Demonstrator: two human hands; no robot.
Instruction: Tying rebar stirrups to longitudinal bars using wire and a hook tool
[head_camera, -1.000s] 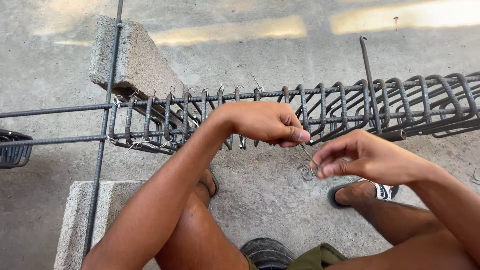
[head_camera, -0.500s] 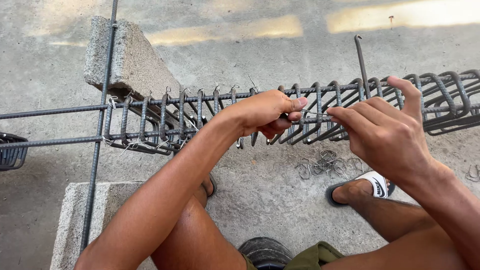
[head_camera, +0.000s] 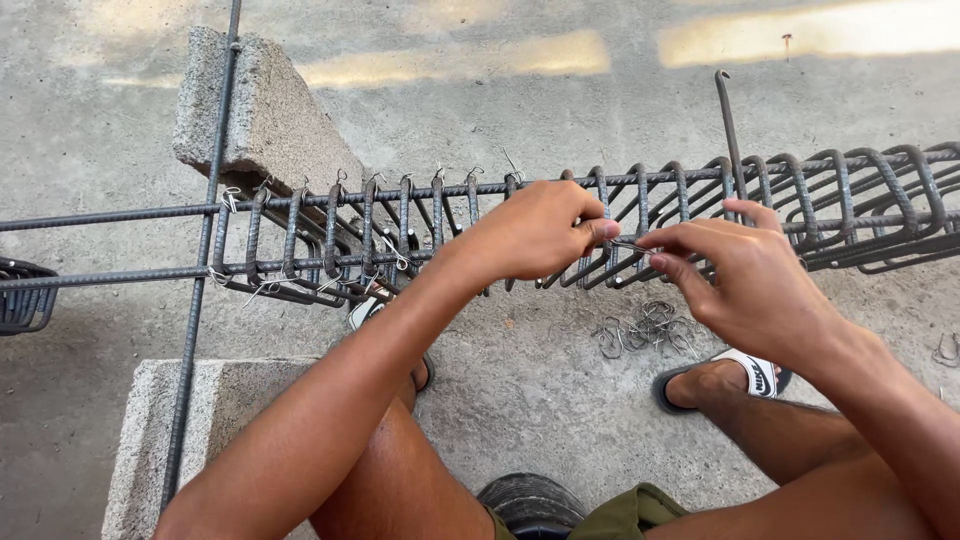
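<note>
Both hands meet at the rebar cage (head_camera: 640, 215): left hand (head_camera: 535, 232) curled, right hand (head_camera: 735, 280) pinching a thin wire (head_camera: 628, 243) against a stirrup. Two concrete blocks (head_camera: 265, 115) support it.

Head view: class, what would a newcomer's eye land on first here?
Dead centre, the left hand and right hand meet at a thin wire on the rebar cage, which runs across the frame. A concrete block props it at upper left, and loose wire ties lie on the floor below the hands.
</note>
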